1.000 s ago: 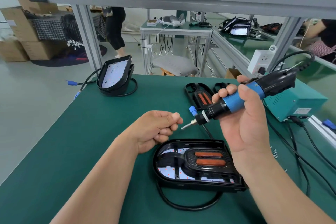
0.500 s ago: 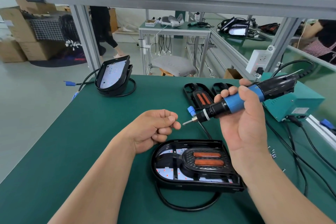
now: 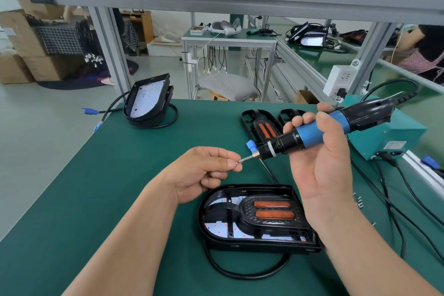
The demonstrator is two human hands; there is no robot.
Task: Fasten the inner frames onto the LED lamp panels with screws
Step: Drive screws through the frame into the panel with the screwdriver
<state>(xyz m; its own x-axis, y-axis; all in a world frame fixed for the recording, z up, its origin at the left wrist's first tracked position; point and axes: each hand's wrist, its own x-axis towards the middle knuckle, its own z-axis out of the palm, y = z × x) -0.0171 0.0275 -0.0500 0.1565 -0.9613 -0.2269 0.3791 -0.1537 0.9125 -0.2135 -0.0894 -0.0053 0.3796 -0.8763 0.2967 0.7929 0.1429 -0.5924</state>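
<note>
A black LED lamp panel [image 3: 257,241] lies on the green table in front of me, with a black inner frame [image 3: 271,211] bearing two orange strips seated in it. My right hand [image 3: 322,170] grips a blue and black electric screwdriver [image 3: 319,132], held above the panel with its bit pointing left. My left hand [image 3: 204,170] pinches a small screw [image 3: 237,162] right at the bit's tip.
Two spare inner frames [image 3: 260,125] lie behind the screwdriver. A stack of lamp panels [image 3: 147,101] stands at the far left of the table [image 3: 96,187]. A teal power box [image 3: 389,137] and black cables [image 3: 396,204] fill the right side, with loose screws [image 3: 359,204] nearby.
My left hand moved right and brought the screw up to the screwdriver's bit. The screwdriver dipped slightly toward it.
</note>
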